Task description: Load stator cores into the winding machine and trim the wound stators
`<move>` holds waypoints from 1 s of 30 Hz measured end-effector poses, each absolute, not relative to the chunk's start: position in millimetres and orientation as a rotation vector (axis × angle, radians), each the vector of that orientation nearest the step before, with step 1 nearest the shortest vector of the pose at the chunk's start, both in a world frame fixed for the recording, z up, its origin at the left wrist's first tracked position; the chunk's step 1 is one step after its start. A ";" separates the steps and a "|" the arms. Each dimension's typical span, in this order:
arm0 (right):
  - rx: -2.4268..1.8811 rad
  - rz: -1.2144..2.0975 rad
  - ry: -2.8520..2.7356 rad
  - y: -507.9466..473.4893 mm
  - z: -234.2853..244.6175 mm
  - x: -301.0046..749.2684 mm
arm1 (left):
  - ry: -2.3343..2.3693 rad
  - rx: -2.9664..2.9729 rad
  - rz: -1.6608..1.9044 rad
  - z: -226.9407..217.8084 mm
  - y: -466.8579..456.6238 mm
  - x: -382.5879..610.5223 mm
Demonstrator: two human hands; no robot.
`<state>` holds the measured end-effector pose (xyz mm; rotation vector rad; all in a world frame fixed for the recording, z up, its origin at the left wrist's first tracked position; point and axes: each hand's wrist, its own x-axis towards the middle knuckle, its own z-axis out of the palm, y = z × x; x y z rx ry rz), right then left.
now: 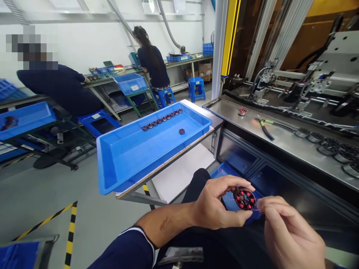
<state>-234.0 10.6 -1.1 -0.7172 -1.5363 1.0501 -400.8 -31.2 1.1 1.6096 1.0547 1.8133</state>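
A round dark motor stator (244, 198) with red coil windings is held by its rim between the thumb and fingers of my left hand (217, 203). Thin pinkish-red wires (256, 210) run from its right side to my right hand (290, 224), whose thumb and fingertips are pinched on them. The stator's face is turned toward me, over my lap. In the long blue tray (126, 157) to the left, several similar stators (164, 119) stand in a row. One more stator (181, 131) lies apart from them, nearer the tray's right end.
On the metal machine bench (224, 106) at right lie a single stator (242, 111), pliers (265, 129) with dark and green handles, and several stators (328, 146) along the edge. A blue bin (220, 172) is below my hands. Two people (153, 56) sit at far benches.
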 end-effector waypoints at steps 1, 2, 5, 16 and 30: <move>-0.690 1.030 -1.573 11.3 -0.5 -231.8 | 1.033 1.539 1.798 1.7 -31.6 -400.4; -0.666 1.007 -1.618 12.7 0.3 -229.6 | 1.008 1.474 1.783 2.7 -32.0 -400.1; -0.604 0.894 -1.762 19.7 5.1 -225.2 | 0.959 1.355 1.728 7.3 -33.0 -400.3; -0.492 0.642 -1.840 1.9 22.1 -238.3 | 0.928 1.341 1.721 11.3 -35.2 -398.8; -0.126 0.937 -2.021 47.9 28.5 -220.2 | 0.655 0.896 1.431 18.2 -37.1 -395.9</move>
